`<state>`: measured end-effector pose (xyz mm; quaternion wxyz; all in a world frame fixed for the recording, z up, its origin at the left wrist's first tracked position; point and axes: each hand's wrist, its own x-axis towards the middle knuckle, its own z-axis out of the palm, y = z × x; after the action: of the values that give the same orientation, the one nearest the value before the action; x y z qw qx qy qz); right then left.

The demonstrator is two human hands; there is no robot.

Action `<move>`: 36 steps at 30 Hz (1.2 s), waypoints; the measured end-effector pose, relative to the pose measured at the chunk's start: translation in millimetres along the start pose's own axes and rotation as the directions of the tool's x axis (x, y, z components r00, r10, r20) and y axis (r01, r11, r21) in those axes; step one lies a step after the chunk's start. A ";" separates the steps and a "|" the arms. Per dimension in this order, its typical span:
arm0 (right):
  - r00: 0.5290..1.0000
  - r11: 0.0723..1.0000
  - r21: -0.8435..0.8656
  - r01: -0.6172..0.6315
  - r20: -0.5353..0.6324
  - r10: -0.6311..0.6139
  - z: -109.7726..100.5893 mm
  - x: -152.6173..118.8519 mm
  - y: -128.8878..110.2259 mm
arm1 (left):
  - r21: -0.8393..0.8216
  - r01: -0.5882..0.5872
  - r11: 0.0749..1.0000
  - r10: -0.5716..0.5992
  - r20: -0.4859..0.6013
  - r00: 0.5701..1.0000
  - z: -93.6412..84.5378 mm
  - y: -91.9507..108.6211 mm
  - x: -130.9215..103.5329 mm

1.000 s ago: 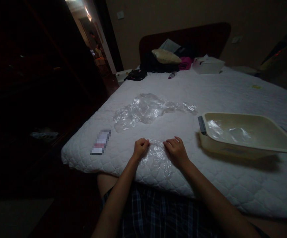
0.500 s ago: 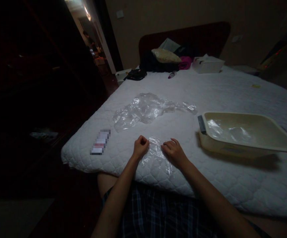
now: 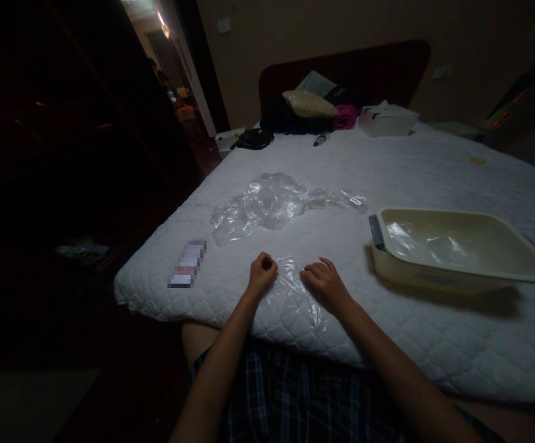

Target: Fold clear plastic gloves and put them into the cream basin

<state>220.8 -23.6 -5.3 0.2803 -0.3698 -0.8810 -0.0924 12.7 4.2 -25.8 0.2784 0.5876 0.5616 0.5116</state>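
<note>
Near the front edge of the bed, my left hand pinches the left side of a clear plastic bag. My right hand is closed on the bag's right side, thumb and index finger together with the other fingers bent. The bag is thin and wrinkled, and it hangs down toward me over the white quilted mattress cover. Beyond my hands lies a larger heap of crumpled clear plastic. To the right stands a cream plastic bin with a grey handle; shiny clear plastic shows inside it.
A phone-like rectangle, blurred out, lies to the left of my hands. At the far end are a pillow, a rolled magenta cloth, a white box and a black bag. The bed's left edge drops to a dark floor.
The plastic between my hands has bunched slightly and its folds have shifted. Both hands stay in nearly the same place.
</note>
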 end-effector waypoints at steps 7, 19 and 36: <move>0.972 0.979 0.061 -0.195 -0.120 0.201 0.5 -4.9 5.0 | 0.236 -0.163 0.958 0.158 0.041 0.987 -0.2 4.6 -6.2; 0.899 0.902 0.049 -0.428 -0.073 0.431 -1.2 -17.4 15.3 | 0.380 -0.417 0.826 0.353 0.230 0.907 -3.1 7.4 -6.8; 0.845 0.818 0.337 -0.466 -0.102 0.524 -0.8 -27.0 22.9 | 0.076 -0.184 0.980 0.185 -0.013 0.983 -7.2 3.3 2.1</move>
<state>252.6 -23.9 -20.9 0.4304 -0.5294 -0.7263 0.0836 7.0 3.6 -19.9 0.2022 0.6419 0.5260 0.5200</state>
